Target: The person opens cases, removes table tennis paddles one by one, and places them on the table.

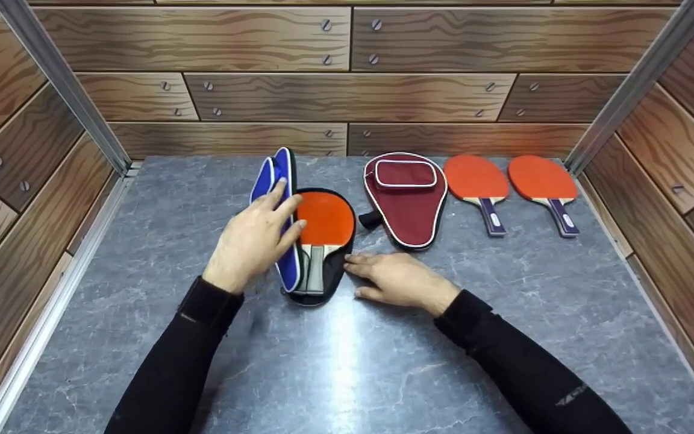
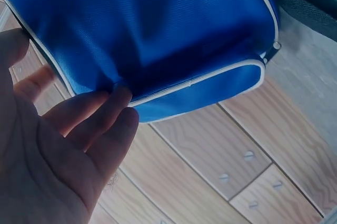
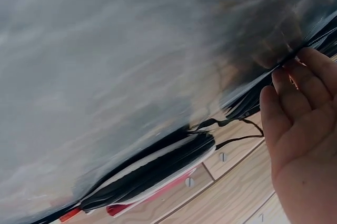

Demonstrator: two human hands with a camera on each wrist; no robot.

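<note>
A table tennis paddle case with a blue cover (image 1: 288,265) lies unfolded, its cover tilted up on the left. Inside the black lower half rests an orange-faced paddle (image 1: 325,218), handle toward me. My left hand (image 1: 253,238) holds the raised cover by its edge, with fingers on the blue outer side and the thumb across the rim. In the left wrist view, the fingertips (image 2: 122,95) press the blue fabric beside a white-piped pocket (image 2: 210,90). My right hand (image 1: 398,278) lies low on the table, extended fingertips touching the right edge of the case's black half.
A closed dark red paddle case (image 1: 410,208) lies right of the blue one, with a black strap (image 1: 371,219) at its left. Further right are two orange paddles, one (image 1: 476,176) beside the other (image 1: 543,178). Wood-patterned walls (image 1: 347,96) enclose the grey table (image 1: 443,374).
</note>
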